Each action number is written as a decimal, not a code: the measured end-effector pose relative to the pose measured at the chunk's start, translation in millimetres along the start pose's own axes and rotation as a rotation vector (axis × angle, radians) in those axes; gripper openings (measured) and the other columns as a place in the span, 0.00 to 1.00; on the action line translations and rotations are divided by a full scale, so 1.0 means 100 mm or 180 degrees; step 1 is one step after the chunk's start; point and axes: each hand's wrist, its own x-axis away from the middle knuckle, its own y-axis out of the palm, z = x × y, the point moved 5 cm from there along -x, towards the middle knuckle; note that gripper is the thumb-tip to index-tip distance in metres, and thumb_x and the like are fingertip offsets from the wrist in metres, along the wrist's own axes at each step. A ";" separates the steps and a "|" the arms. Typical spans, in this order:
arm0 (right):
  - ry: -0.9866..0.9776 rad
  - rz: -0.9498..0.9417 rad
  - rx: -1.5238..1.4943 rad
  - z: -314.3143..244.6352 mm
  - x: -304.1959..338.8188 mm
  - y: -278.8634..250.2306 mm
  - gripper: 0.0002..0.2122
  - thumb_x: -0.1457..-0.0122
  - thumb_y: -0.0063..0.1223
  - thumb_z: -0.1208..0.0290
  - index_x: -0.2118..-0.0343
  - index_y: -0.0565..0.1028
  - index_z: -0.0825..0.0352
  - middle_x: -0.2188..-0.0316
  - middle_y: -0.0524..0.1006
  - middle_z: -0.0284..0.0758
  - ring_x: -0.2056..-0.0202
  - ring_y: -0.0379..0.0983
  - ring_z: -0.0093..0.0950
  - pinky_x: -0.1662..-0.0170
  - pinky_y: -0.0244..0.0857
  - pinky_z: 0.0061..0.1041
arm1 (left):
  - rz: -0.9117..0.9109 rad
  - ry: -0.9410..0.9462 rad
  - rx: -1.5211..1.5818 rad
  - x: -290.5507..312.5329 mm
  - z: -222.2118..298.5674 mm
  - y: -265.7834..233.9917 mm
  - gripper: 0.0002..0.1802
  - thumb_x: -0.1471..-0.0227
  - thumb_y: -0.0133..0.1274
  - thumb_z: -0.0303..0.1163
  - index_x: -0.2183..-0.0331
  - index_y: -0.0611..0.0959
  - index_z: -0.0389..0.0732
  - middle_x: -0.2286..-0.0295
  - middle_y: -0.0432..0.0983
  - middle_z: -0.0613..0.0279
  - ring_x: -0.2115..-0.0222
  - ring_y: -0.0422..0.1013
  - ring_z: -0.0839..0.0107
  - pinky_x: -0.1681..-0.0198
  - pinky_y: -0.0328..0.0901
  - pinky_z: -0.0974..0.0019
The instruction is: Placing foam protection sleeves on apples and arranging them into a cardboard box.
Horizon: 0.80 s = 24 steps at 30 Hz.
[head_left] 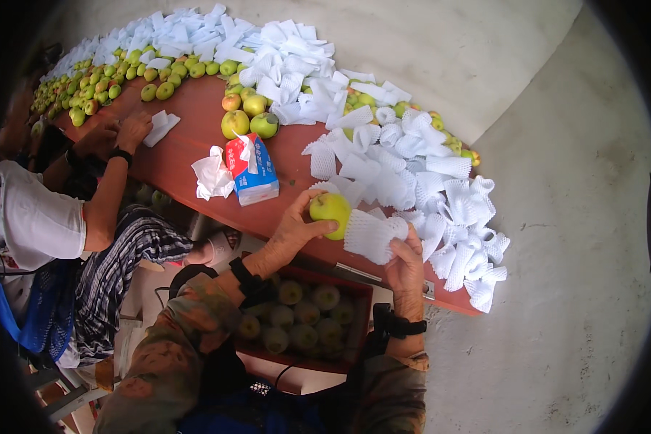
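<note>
My left hand grips a yellow-green apple above the near edge of the table. Close by on its right, my right hand pinches a white foam net sleeve by its far-right end. The sleeve's left end lies right against the apple; whether the apple's edge is inside it I cannot tell. Beyond both hands spreads a heap of loose white foam sleeves. Below my wrists, a dark red crate holds several apples that look wrapped in netting.
A red and blue tissue pack stands on the red-brown table, beside a crumpled tissue. Green apples and more sleeves line the far side by the wall. At left, another person's hands work near a white sleeve.
</note>
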 end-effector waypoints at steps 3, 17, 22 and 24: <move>0.0089 -0.0001 0.0218 0.03 0.00 0.00 0.18 0.48 0.51 0.80 0.52 0.70 0.71 0.57 0.75 0.37 0.55 0.73 0.29 0.48 0.66 0.30 | 0.0076 -0.0046 -0.0021 0.00 -0.04 -0.01 0.30 0.53 0.60 0.29 0.48 0.69 0.42 0.58 0.71 0.66 0.60 0.68 0.77 0.63 0.66 0.72; -0.1347 0.1220 0.1756 -0.07 0.04 0.10 0.07 0.48 0.60 0.80 0.70 0.71 0.66 0.71 0.75 0.27 0.67 0.68 0.15 0.61 0.63 0.17 | 0.0161 0.0858 -0.0878 0.21 0.34 0.18 0.42 0.63 0.68 0.27 0.46 0.66 0.37 0.57 0.71 0.60 0.56 0.69 0.72 0.52 0.67 0.68; -0.1084 0.0846 0.2319 0.13 0.04 0.18 0.06 0.46 0.57 0.80 0.67 0.73 0.67 0.69 0.75 0.27 0.67 0.68 0.16 0.61 0.64 0.18 | -0.0175 0.0521 -0.0729 0.20 0.22 0.26 0.42 0.64 0.68 0.28 0.47 0.67 0.39 0.57 0.71 0.60 0.56 0.69 0.73 0.53 0.68 0.69; -0.0992 0.0722 0.2373 0.18 0.02 0.17 0.06 0.45 0.55 0.81 0.65 0.73 0.68 0.67 0.76 0.28 0.65 0.69 0.16 0.60 0.64 0.18 | -0.0530 0.0555 -0.0889 0.21 0.23 0.31 0.42 0.65 0.69 0.29 0.47 0.68 0.38 0.56 0.71 0.59 0.56 0.69 0.72 0.53 0.67 0.67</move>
